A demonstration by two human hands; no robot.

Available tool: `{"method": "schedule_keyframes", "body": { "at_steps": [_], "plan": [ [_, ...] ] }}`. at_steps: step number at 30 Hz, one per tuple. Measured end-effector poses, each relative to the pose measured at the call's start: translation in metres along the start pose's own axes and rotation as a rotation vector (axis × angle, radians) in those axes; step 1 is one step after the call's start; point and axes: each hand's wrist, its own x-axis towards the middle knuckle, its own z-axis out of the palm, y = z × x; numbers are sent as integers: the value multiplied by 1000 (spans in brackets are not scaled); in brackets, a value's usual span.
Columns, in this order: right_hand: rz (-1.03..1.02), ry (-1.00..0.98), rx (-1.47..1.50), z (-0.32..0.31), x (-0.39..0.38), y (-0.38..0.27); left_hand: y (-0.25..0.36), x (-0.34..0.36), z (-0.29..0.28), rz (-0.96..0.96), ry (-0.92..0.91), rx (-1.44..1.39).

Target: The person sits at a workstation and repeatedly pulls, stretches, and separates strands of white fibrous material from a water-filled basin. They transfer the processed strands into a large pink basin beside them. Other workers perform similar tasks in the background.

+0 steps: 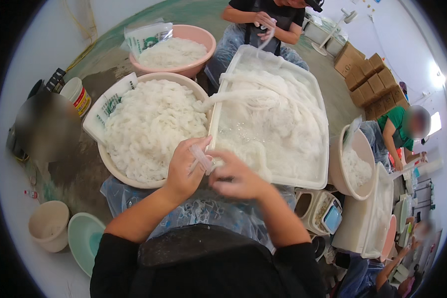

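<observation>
In front of me my left hand (184, 166) is closed around a small looped bundle of wet, translucent casing strands (200, 157). Close against it, my right hand (238, 176) is bent and smeared by motion; its fingertips are at the bundle's right end, and whether they grip it cannot be told. Beyond the left hand stands a cream tub (105, 159) heaped with white, stringy casing (156, 126). To the right of that, a white rectangular tray (324, 134) holds long white casing strands (283, 114) in watery slush. One thick strand spans from tray to tub.
A pink tub (211, 42) of white strands stands far left, near a co-worker (273, 22) handling a strand. Beige (47, 226) and green (84, 238) basins are lower left. A device with a blue panel (333, 218) sits right of my lap, below another cream tub (335, 159).
</observation>
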Motion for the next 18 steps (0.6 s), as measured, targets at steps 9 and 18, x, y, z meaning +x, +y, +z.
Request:
{"method": "schedule_keyframes", "body": {
  "at_steps": [9, 18],
  "plan": [
    [164, 112, -122, 30, 2, -5, -1, -8, -7, -676, -194, -966],
    [382, -276, -414, 13, 1, -8, -3, 5, -17, 276, -559, 385]
  ]
}}
